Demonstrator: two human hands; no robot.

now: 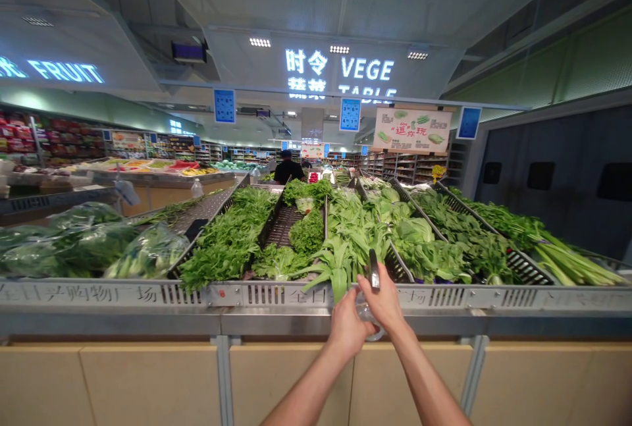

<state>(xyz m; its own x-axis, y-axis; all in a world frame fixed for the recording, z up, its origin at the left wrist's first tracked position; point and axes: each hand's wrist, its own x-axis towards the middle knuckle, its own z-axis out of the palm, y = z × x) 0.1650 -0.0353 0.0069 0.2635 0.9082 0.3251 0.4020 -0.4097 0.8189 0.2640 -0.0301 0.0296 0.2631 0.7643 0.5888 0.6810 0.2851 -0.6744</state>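
My right hand [381, 297] is closed around a spray bottle [374, 270] with a black top and a clear body. The bottle's body shows only in part between my hands, above the front edge of the vegetable stand. My left hand [349, 326] is closed against the same bottle from the left, its fingers partly hidden. Just beyond my hands, long-leaved lettuce [338, 268] hangs over the grey front rail [276, 295]. Curly lettuce [307, 232] lies to its left, and broad leafy greens [412, 232] lie to its right.
Black crate dividers [269, 222] separate the vegetables. Bagged greens [148, 251] lie at the left, long-stemmed greens [557, 258] at the right. A person in dark clothes [288, 169] is beyond the stand. Price signs [350, 114] and a picture board [413, 130] hang overhead.
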